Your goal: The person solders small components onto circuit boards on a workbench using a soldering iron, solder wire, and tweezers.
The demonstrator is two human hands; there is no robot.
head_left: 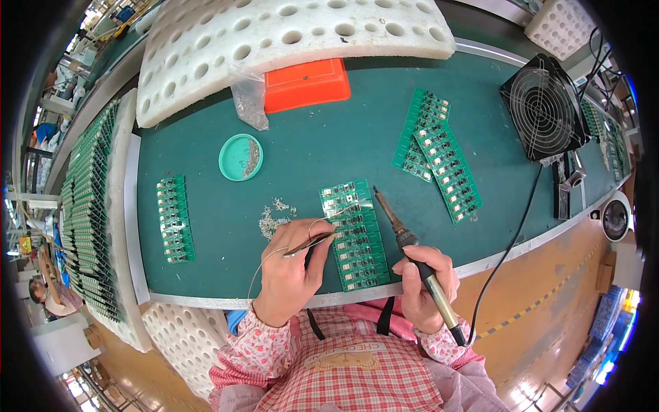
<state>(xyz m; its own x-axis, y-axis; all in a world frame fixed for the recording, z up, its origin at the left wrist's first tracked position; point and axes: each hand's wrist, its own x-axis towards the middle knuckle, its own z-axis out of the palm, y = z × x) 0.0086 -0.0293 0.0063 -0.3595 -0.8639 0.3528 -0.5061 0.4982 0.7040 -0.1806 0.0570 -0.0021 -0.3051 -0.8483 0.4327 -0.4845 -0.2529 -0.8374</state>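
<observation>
A green circuit board panel (358, 255) with a row of small parts lies near the front edge of the table. Over its left side, my left hand (283, 278) is closed on a pair of tweezers (307, 244), their tips at the board's left edge. A thin solder wire (257, 272) also runs through that hand and stretches over the upper part of the panel. My right hand (431, 283) grips a soldering iron (406, 237) like a pen. Its tip points up and away, just right of the panel's top, apart from the board.
Small loose parts (269, 224) lie left of the panel, below a round green dish (226, 167). More board panels (449, 168) overlap at the right; one board (174, 218) lies left. A red bin (307, 86), plastic bag (250, 103), white foam tray (220, 48) and black fan (546, 108) stand farther back.
</observation>
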